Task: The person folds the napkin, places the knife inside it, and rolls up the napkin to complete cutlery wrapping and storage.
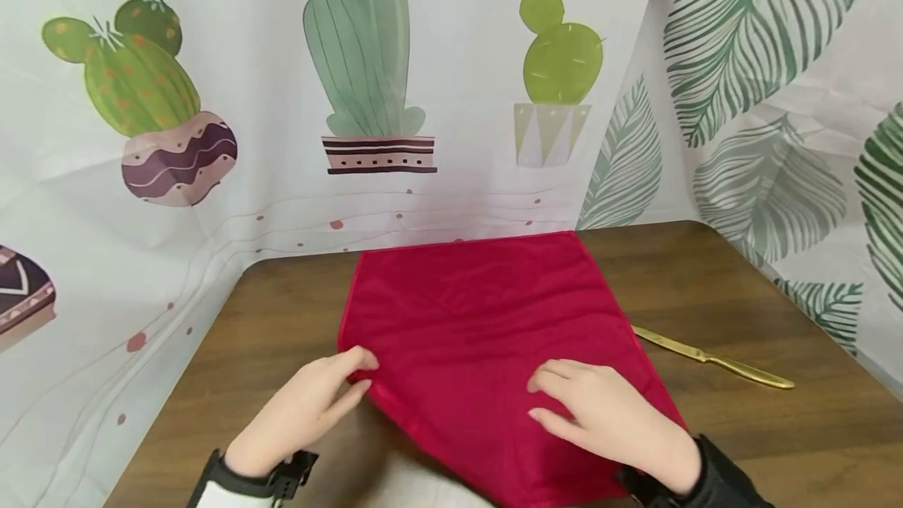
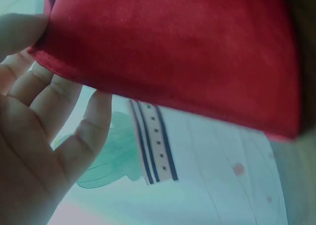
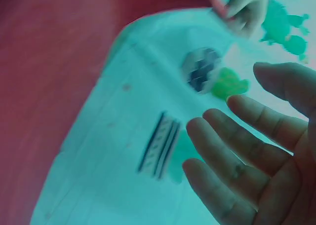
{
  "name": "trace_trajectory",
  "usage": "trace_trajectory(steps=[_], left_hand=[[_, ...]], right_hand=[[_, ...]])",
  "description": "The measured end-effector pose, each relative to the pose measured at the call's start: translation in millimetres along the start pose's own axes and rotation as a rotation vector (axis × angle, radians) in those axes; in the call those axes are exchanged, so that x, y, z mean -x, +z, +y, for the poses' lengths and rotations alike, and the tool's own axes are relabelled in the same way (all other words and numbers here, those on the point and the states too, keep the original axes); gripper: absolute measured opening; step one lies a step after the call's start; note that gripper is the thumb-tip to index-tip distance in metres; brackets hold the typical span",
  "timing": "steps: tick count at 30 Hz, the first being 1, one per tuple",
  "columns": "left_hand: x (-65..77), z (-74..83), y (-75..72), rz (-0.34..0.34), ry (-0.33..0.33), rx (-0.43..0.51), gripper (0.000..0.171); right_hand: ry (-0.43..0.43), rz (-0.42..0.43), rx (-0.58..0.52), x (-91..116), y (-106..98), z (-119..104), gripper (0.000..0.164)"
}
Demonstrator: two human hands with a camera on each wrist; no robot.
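Note:
A red cloth napkin (image 1: 487,335) spreads over the table, its far edge near the back and its near left edge slanting toward me. At that left edge my left hand (image 1: 310,406) pinches the fabric. The left wrist view shows the thumb at one side of the napkin (image 2: 173,52) and the fingers (image 2: 64,106) along its lower edge. My right hand (image 1: 607,414) hovers over the napkin's right half with fingers bent a little and nothing in it. In the right wrist view this hand (image 3: 261,151) has its fingers apart.
A gold table knife (image 1: 712,357) lies on the brown wooden table (image 1: 748,296), its tip by the napkin's right edge. Behind and at both sides hangs a white backdrop (image 1: 466,61) printed with cacti and leaves. Something pale (image 1: 423,484) shows at the table's near edge.

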State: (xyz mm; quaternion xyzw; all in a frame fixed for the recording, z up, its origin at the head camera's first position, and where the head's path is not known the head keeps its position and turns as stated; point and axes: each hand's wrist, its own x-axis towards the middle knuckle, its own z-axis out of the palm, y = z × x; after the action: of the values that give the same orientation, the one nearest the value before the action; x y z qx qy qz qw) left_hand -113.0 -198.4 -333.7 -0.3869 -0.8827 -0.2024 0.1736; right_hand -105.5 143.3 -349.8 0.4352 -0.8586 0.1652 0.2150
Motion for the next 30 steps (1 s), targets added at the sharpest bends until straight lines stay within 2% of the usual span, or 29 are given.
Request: trace_trajectory(steps=[4, 7, 10, 13, 17, 20, 26, 30], left_hand=[[-22.5, 1.3, 8.1, 0.025, -0.074, 0.109, 0.02], [-35.7, 3.2, 17.0, 0.043, -0.124, 0.201, 0.019], [-45.1, 5.7, 26.4, 0.042, -0.141, 0.264, 0.018], [-51.4, 8.4, 33.3, 0.039, -0.14, 0.294, 0.017], [-55.7, 11.3, 36.6, 0.044, -0.124, 0.314, 0.017], [-55.9, 12.3, 36.2, 0.038, -0.113, 0.327, 0.017], [-56.4, 10.2, 32.5, 0.025, -0.084, 0.364, 0.019], [-55.5, 6.6, 28.5, -0.024, -0.111, 0.396, 0.022]], right_hand=[[-0.026, 0.001, -0.082, -23, 6, -13, 0.014], [-0.034, -0.028, -0.157, -36, 14, -21, 0.014], [-0.037, -0.066, -0.222, -46, 23, -26, 0.014], [-0.021, -0.09, -0.238, -53, 32, -28, 0.016], [0.004, -0.117, -0.212, -60, 40, -28, 0.026], [-0.011, -0.118, -0.198, -62, 42, -27, 0.032], [-0.076, -0.03, -0.199, -65, 42, -25, 0.028], [-0.089, -0.019, -0.197, -67, 36, -23, 0.025]])
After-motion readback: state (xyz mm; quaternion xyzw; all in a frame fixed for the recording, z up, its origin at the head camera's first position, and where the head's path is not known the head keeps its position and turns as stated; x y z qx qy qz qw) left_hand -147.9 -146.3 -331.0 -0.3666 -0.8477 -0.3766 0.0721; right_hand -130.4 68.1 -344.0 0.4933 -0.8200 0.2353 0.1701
